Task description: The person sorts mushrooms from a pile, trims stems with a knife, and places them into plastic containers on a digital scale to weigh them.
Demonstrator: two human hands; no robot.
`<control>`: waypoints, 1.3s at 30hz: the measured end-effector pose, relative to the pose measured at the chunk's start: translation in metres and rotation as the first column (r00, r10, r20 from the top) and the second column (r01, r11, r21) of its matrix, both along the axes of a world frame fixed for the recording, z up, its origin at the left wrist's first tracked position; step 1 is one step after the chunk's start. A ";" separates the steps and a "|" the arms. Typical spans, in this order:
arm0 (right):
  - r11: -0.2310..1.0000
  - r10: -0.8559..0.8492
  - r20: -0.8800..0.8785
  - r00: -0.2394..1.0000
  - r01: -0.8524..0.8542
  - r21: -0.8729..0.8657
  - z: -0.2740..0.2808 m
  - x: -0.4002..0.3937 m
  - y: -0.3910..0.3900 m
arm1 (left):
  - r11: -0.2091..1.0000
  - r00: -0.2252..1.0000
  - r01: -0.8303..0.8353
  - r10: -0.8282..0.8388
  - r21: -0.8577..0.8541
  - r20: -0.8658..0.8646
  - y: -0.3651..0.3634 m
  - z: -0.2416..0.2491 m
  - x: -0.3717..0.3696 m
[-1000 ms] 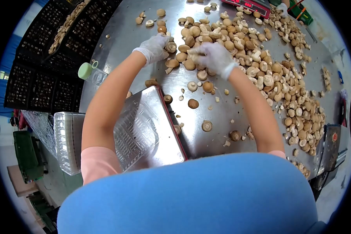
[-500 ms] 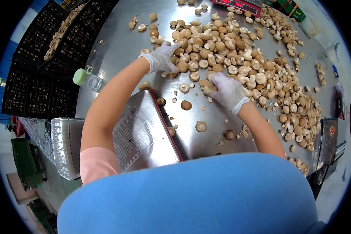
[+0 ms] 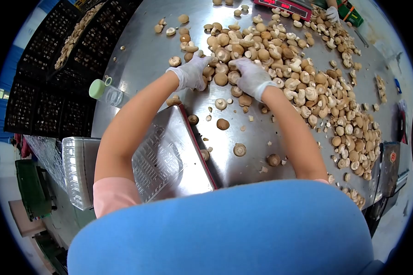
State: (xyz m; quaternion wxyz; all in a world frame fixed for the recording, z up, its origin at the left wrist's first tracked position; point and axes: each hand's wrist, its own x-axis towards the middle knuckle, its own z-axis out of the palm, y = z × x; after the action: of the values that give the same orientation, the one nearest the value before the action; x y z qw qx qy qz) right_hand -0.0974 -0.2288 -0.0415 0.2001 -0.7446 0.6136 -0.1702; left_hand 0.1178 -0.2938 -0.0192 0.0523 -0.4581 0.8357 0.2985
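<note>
Both hands wear thin whitish gloves at the near left edge of a big heap of brown-capped mushrooms. My left hand has thumb and fingers apart, cupped against mushrooms on the heap's left side. Facing it, my right hand curls over the near edge, its fingers around a mushroom; the palm side is hidden. Between my forearms lie a few loose mushrooms, among them a brown cap and a pale one, with small broken bits.
A scale with a metal plate and a clear plastic tray sits by my left forearm. A green-capped bottle stands left, near black crates. A red scale is at the back; another person's gloved hand shows far right.
My right hand has moved up and left, nearer my left hand. My left hand has shifted slightly. Another person's gloved hand has come into view at the back right.
</note>
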 end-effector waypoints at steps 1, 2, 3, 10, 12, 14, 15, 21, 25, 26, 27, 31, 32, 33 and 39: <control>0.999 -0.038 0.075 0.996 0.038 -0.006 -0.003 -0.006 0.004 | 1.000 1.000 -0.003 0.004 0.004 -0.004 -0.001 0.000 -0.002; 0.999 -0.036 0.071 0.997 0.036 -0.002 -0.005 -0.012 0.009 | 1.000 0.999 0.004 -0.003 -0.016 0.043 -0.003 0.000 -0.005; 0.991 -0.030 0.062 0.998 0.038 -0.125 -0.001 -0.016 0.017 | 0.999 0.996 0.013 -0.010 -0.037 0.090 -0.003 0.002 -0.010; 0.956 -0.080 0.026 0.996 0.084 -0.282 0.025 -0.022 0.015 | 0.998 0.993 0.036 -0.029 -0.053 0.114 0.001 0.004 -0.020; 0.945 -0.022 -0.051 0.998 0.004 -0.328 0.027 -0.012 0.017 | 0.992 0.995 0.100 -0.099 -0.071 0.024 0.000 0.002 -0.011; 0.943 0.053 0.143 0.988 -0.003 -0.333 0.028 -0.015 0.011 | 0.988 0.992 0.125 -0.125 -0.091 0.009 -0.007 -0.008 -0.005; 0.941 0.135 0.322 0.937 -0.019 -0.339 0.029 -0.017 0.007 | 0.984 0.990 0.141 -0.143 -0.109 -0.014 -0.009 -0.014 -0.004; 0.874 -0.400 0.916 0.016 -0.294 0.387 0.016 -0.055 0.002 | 0.989 0.997 0.073 -0.070 -0.132 0.026 -0.003 -0.006 -0.007; 0.861 -0.426 0.877 -0.223 -0.397 0.317 0.005 -0.060 0.002 | 0.986 0.997 0.075 -0.072 -0.149 0.029 -0.001 -0.007 -0.009; 0.800 -0.416 0.873 -0.252 -0.558 0.220 -0.004 -0.068 -0.004 | 0.983 0.996 0.085 -0.079 -0.164 0.043 -0.003 -0.010 -0.008; 0.802 -0.412 0.876 -0.251 -0.556 0.218 0.001 -0.065 -0.001 | 0.979 0.995 0.094 -0.085 -0.179 0.056 -0.002 -0.008 -0.010; 0.849 -0.491 0.871 -0.023 -0.234 0.473 0.007 -0.050 0.009 | 0.993 0.971 0.045 -0.018 -0.106 0.240 0.002 0.008 -0.017; 0.850 -0.507 0.861 -0.036 -0.186 0.493 0.006 -0.049 0.010 | 0.993 0.971 0.048 -0.021 -0.105 0.239 0.005 0.013 -0.017; 0.848 -0.522 0.851 -0.050 -0.138 0.512 0.010 -0.046 0.012 | 0.992 0.958 0.056 -0.022 -0.111 0.286 0.010 0.021 -0.017; 0.848 -0.499 0.856 0.133 -0.129 0.514 0.013 -0.050 0.008 | 0.969 0.960 0.118 -0.055 -0.219 0.273 -0.009 -0.003 0.001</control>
State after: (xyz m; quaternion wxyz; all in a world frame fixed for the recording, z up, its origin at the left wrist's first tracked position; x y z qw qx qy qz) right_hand -0.1477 -0.2207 -0.0288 0.6977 -0.2922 0.4459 -0.4786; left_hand 0.1184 -0.3024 -0.0218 0.1223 -0.4597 0.8696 0.1319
